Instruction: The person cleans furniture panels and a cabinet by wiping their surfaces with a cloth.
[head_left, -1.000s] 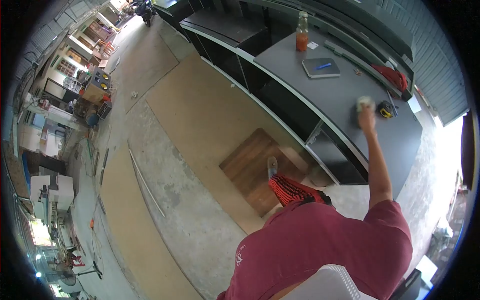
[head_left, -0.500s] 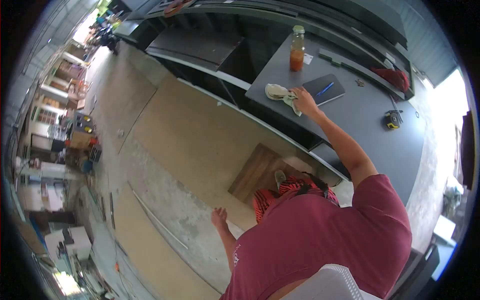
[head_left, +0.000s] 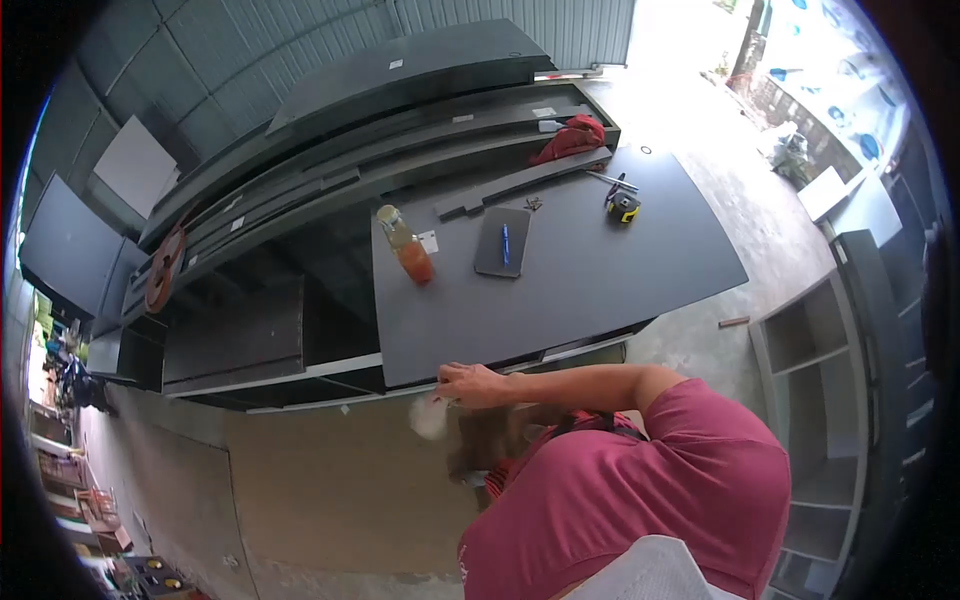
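Observation:
My right hand [head_left: 468,385] is closed at the near left edge of the dark tabletop [head_left: 580,290]. From its fingers hangs a pale cloth or glove [head_left: 430,418], blurred by motion, over the floor side of the edge. My left hand is not in view. On the tabletop, a bottle with orange-red liquid [head_left: 408,248] stands beyond my right hand. A blue pen [head_left: 505,243] lies on a dark notebook [head_left: 492,262] right of the bottle. Farther right are a yellow and black tape measure [head_left: 622,207] and some small metal pieces [head_left: 534,203].
A long grey strip [head_left: 530,183] lies behind the notebook, with a red cloth [head_left: 572,138] past it. Dark cabinet frames [head_left: 235,335] extend left. An open grey shelf unit [head_left: 815,400] stands at the right. Brown sheeting [head_left: 340,480] covers part of the floor.
The view has turned, bringing the right-hand shelf unit into sight. My right hand has lifted the pale cloth or glove off the tabletop and past its near edge. My left hand has left the view.

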